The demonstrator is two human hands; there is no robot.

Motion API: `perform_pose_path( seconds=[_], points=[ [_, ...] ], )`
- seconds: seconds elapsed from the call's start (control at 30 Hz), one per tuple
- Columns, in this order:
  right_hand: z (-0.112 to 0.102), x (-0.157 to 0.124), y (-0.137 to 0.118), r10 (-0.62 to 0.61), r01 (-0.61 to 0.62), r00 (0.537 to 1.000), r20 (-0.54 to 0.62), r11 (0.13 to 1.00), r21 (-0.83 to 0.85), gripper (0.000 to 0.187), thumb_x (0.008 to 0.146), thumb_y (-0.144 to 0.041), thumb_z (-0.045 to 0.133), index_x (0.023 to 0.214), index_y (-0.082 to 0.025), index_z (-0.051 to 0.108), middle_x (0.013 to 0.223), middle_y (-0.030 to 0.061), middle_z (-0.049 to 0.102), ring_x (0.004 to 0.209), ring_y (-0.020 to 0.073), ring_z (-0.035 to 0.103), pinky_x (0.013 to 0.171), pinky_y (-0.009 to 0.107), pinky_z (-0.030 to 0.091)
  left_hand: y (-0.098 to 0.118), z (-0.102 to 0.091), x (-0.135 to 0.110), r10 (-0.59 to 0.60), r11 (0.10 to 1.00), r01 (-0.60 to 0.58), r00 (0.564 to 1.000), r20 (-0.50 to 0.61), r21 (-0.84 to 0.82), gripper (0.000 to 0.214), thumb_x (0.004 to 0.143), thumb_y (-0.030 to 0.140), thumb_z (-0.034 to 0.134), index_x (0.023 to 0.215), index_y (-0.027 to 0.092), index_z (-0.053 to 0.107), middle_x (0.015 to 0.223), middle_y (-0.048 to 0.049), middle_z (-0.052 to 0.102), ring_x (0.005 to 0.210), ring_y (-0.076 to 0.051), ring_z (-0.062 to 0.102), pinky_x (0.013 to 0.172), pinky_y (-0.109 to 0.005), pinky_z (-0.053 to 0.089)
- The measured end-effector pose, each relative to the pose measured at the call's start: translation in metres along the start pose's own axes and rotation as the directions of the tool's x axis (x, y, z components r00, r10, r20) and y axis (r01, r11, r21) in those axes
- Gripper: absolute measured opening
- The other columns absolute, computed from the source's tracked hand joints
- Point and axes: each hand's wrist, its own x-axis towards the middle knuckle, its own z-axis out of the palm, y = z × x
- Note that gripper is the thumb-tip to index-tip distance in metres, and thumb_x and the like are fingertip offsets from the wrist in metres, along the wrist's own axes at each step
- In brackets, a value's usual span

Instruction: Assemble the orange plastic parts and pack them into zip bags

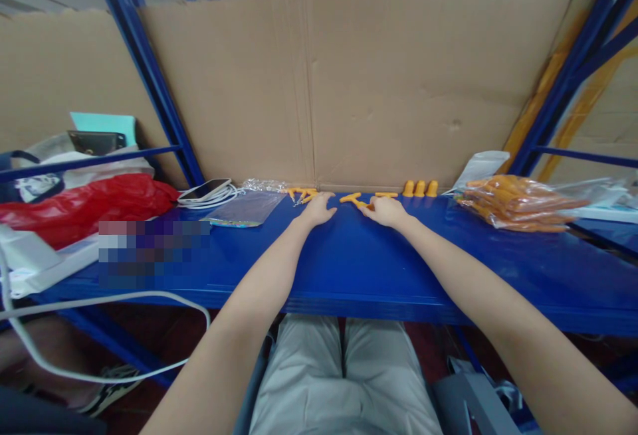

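At the back of the blue tabletop, my left hand (319, 209) lies with its thumb apart from the fingers. Just past it are yellow branched plastic pieces (299, 191) with a small metal chain (298, 202), partly covered by the fingertips. My right hand (389, 211) is closed on the near end of a yellow T-shaped plastic piece (353, 198), whose crossbar points left. Behind this hand lies another yellow stick-like piece (386, 194). Three yellow dome-topped caps (419, 188) stand in a row to its right.
Clear bags of orange pieces (513, 202) lie at right. To the left are a flat clear plastic bag (249, 208), a phone (212, 189) on a coiled white cable, and a red plastic bag (100, 202). A cardboard wall (379, 89) and blue posts (149, 70) bound the table (359, 262).
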Motion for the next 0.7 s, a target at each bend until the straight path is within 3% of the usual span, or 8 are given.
perform_pose_path(
  seconds=[0.1, 0.23, 0.33, 0.43, 0.53, 0.6, 0.7],
  points=[
    [-0.001, -0.003, -0.005, 0.046, -0.046, 0.999, 0.003, 0.994, -0.103, 0.049, 0.099, -0.049, 0.040, 0.110, -0.010, 0.069, 0.111, 0.0242, 0.070, 0.111, 0.0332, 0.065, 0.091, 0.040, 0.048, -0.002, -0.002, 0.000, 0.020, 0.998, -0.020, 1.000, 0.005, 0.056, 0.043, 0.083, 0.017, 0.063, 0.125, 0.013, 0.060, 0.132, -0.0134, 0.062, 0.122, -0.026, 0.059, 0.108, -0.038, 0.044],
    [0.006, 0.000, -0.001, 0.082, -0.088, 0.995, -0.049, 0.985, -0.151, 0.050, 0.100, -0.047, 0.037, 0.117, -0.010, 0.066, 0.113, 0.0249, 0.070, 0.112, 0.0330, 0.065, 0.092, 0.040, 0.049, -0.012, -0.002, 0.001, 0.002, 0.995, -0.004, 1.000, 0.011, 0.104, 0.043, 0.082, 0.020, 0.063, 0.125, 0.016, 0.060, 0.131, -0.0118, 0.063, 0.125, -0.025, 0.056, 0.110, -0.038, 0.041],
    [0.009, 0.002, 0.006, 0.097, -0.109, 0.991, -0.089, 0.983, -0.149, 0.047, 0.100, -0.043, 0.039, 0.122, -0.009, 0.062, 0.111, 0.0257, 0.070, 0.111, 0.0326, 0.066, 0.091, 0.039, 0.049, -0.021, -0.001, 0.000, -0.084, 0.980, 0.079, 0.996, 0.018, 0.180, 0.045, 0.084, 0.025, 0.062, 0.128, 0.018, 0.059, 0.138, -0.0124, 0.058, 0.134, -0.026, 0.048, 0.112, -0.041, 0.038],
    [0.009, 0.003, 0.009, 0.135, -0.145, 0.988, -0.081, 0.979, -0.142, 0.047, 0.101, -0.041, 0.037, 0.124, -0.007, 0.059, 0.110, 0.0280, 0.069, 0.109, 0.0337, 0.066, 0.090, 0.041, 0.050, -0.026, -0.002, -0.002, -0.179, 0.957, 0.165, 0.983, 0.036, 0.239, 0.043, 0.089, 0.031, 0.056, 0.132, 0.023, 0.057, 0.147, -0.0116, 0.050, 0.140, -0.029, 0.040, 0.112, -0.051, 0.035],
    [0.008, 0.002, 0.006, 0.147, -0.154, 0.987, -0.060, 0.978, -0.140, 0.046, 0.101, -0.040, 0.035, 0.125, -0.007, 0.056, 0.109, 0.0288, 0.069, 0.112, 0.0341, 0.065, 0.091, 0.042, 0.049, -0.025, -0.003, -0.004, -0.242, 0.944, 0.214, 0.966, 0.088, 0.252, 0.041, 0.093, 0.034, 0.050, 0.131, 0.023, 0.058, 0.148, -0.0120, 0.050, 0.140, -0.032, 0.040, 0.111, -0.058, 0.033],
    [0.007, 0.001, 0.003, 0.143, -0.151, 0.988, -0.064, 0.978, -0.143, 0.046, 0.102, -0.040, 0.034, 0.129, -0.008, 0.053, 0.110, 0.0281, 0.068, 0.112, 0.0337, 0.065, 0.091, 0.041, 0.049, -0.025, -0.003, -0.004, -0.260, 0.942, 0.229, 0.960, 0.102, 0.244, 0.039, 0.093, 0.034, 0.049, 0.129, 0.023, 0.061, 0.144, -0.0119, 0.054, 0.137, -0.032, 0.044, 0.111, -0.057, 0.033],
    [0.006, -0.001, -0.003, 0.108, -0.125, 0.988, -0.110, 0.978, -0.165, 0.046, 0.101, -0.038, 0.034, 0.133, -0.009, 0.048, 0.116, 0.0273, 0.065, 0.109, 0.0334, 0.065, 0.087, 0.041, 0.050, -0.026, -0.004, -0.002, -0.218, 0.955, 0.201, 0.974, 0.058, 0.216, 0.036, 0.090, 0.025, 0.052, 0.122, 0.019, 0.067, 0.133, -0.0114, 0.063, 0.128, -0.028, 0.054, 0.111, -0.045, 0.039]
  ],
)
